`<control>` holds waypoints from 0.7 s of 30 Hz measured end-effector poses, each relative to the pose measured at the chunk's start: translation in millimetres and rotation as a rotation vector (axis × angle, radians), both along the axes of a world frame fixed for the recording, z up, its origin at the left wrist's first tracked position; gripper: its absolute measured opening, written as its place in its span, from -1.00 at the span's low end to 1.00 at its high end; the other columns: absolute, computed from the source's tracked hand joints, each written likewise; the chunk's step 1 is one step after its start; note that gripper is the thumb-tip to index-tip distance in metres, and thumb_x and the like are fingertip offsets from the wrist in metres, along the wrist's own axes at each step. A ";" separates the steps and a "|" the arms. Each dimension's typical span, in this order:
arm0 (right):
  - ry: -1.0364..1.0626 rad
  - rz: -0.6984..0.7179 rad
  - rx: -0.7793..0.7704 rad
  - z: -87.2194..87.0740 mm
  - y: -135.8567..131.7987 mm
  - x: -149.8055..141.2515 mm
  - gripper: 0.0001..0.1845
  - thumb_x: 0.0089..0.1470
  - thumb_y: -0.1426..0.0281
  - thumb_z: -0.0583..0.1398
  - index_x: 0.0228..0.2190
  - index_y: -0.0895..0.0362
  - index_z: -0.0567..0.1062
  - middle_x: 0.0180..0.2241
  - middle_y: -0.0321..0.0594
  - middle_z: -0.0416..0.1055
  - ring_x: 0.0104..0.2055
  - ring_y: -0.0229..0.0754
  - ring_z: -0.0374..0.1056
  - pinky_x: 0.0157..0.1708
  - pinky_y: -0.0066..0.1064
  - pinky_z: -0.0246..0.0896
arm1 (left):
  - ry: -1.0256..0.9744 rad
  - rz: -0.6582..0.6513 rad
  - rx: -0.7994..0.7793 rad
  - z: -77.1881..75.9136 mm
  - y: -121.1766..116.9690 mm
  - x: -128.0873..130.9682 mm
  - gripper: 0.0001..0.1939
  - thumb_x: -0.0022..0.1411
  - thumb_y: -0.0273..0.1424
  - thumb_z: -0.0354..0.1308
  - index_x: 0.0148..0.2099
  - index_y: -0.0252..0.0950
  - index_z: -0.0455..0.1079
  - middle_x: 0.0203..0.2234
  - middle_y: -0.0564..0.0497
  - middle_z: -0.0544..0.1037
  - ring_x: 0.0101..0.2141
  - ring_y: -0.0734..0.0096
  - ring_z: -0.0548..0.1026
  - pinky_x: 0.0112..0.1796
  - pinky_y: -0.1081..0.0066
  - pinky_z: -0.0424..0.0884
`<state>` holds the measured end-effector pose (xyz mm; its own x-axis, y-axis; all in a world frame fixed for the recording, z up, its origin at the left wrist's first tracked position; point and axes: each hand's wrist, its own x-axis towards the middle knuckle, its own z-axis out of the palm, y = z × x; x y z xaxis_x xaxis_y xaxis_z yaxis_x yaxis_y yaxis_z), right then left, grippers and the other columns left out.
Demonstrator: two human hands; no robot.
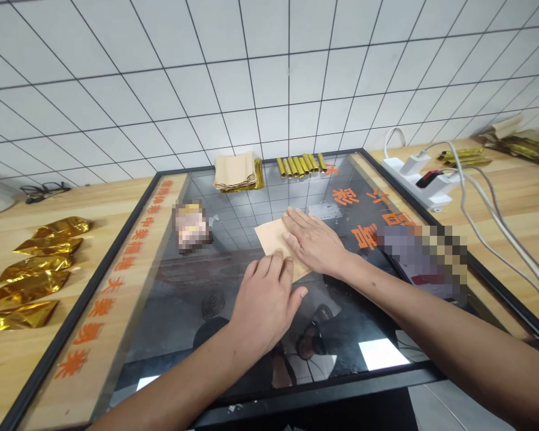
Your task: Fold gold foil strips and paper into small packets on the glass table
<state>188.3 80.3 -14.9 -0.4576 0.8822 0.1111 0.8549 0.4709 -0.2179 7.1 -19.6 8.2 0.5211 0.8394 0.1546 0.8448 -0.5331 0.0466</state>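
Observation:
A tan paper sheet (pixel 273 241) lies on the glass tabletop (pixel 175 311), seemingly folded, and it sits under both hands. My right hand (pixel 313 242) rests flat on its upper right part with the fingers spread slightly. My left hand (pixel 266 305) presses its fingertips on the lower edge, and the thumb lies off to the right of the paper. Neither hand closes around the sheet. Beyond them stand a stack of kraft paper (pixel 236 172) and a row of gold rolled tubes (pixel 300 166). A blurred pinkish object (pixel 191 227) sits left of the hands.
Gold foil packets (pixel 27 275) lie on the wooden counter (pixel 36 359) at left, with glasses (pixel 45 190) behind them. A power strip (pixel 420 179) with white cables lies at right. A blurred object (pixel 422 260) sits on the glass right of my right hand.

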 end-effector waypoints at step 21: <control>-0.119 -0.174 0.077 -1.4 2.3 6.0 -0.28 0.50 0.21 -0.16 0.45 0.34 0.25 0.51 0.14 0.07 0.57 0.14 0.02 0.49 0.28 -0.20 | 0.006 -0.017 0.032 -20.1 68.5 -24.6 -0.53 0.59 -0.43 -0.13 0.38 -0.40 0.36 0.41 -0.25 0.39 0.37 0.06 0.37 0.28 0.05 0.40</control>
